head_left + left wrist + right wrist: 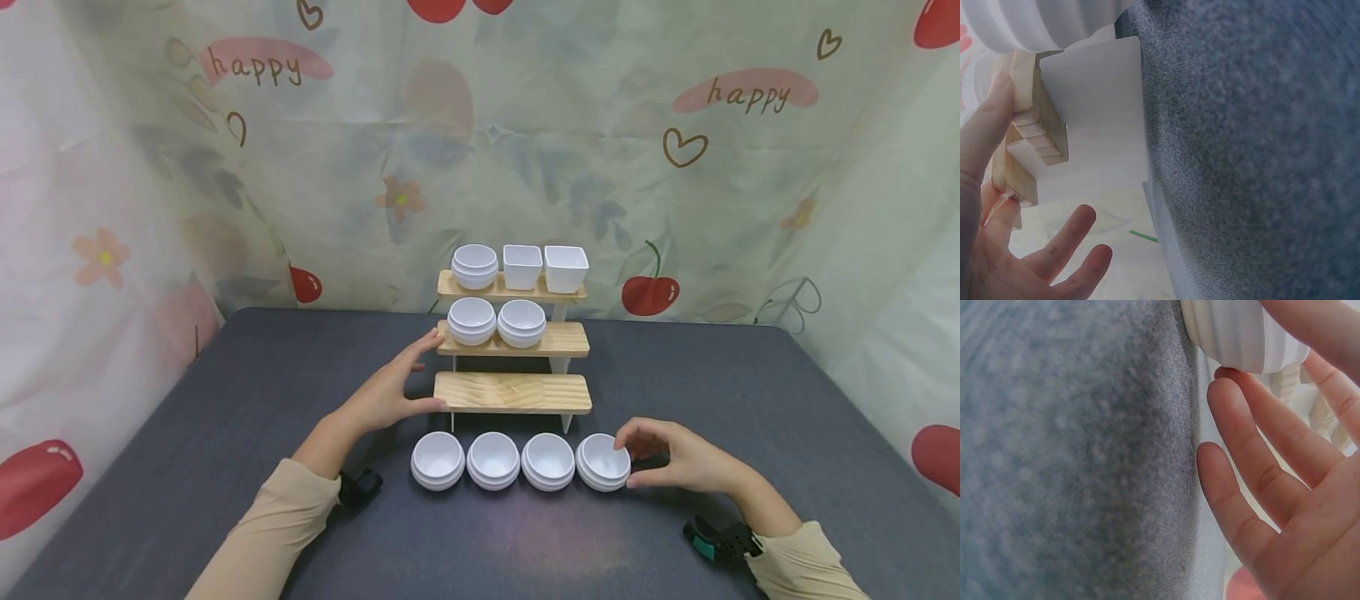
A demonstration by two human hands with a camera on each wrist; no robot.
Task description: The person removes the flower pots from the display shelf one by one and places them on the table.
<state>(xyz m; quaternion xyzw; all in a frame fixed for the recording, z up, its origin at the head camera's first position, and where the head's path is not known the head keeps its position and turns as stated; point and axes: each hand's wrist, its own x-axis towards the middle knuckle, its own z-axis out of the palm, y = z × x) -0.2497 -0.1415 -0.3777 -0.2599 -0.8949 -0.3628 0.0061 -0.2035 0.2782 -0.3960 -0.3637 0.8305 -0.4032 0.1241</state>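
The right hand [678, 461] rests low on the worktop [750, 392], its fingers curved round the right side of the rightmost bowl [603, 461] — fingertips on the rim, thumb against the ribbed wall below. In the right wrist view the fingers [1254, 456] lie fairly straight beside that bowl's ribbed white side, touching it rather than clamped hard around it. The left hand [393, 392] is spread wide at the left end of the wooden stand [513, 392]: its thumb lies along the front edge of the bottom step, while the fingers reach up to the left end of the middle step. The left wrist view shows the fingers [985, 131] flat against the pale wood, with the stand's white side panel just beside them.

The held bowl closes a row of four white ribbed bowls standing on the worktop just in front of the stand, each nearly touching its neighbour. The bottom step is bare wood. The middle step carries two round bowls [497, 322] side by side toward its left. The top step holds a round bowl [475, 266] at the left and two square white pots [543, 267] to its right. Behind hangs a curtain [300, 150] printed with cherries, flowers and the word "happy".
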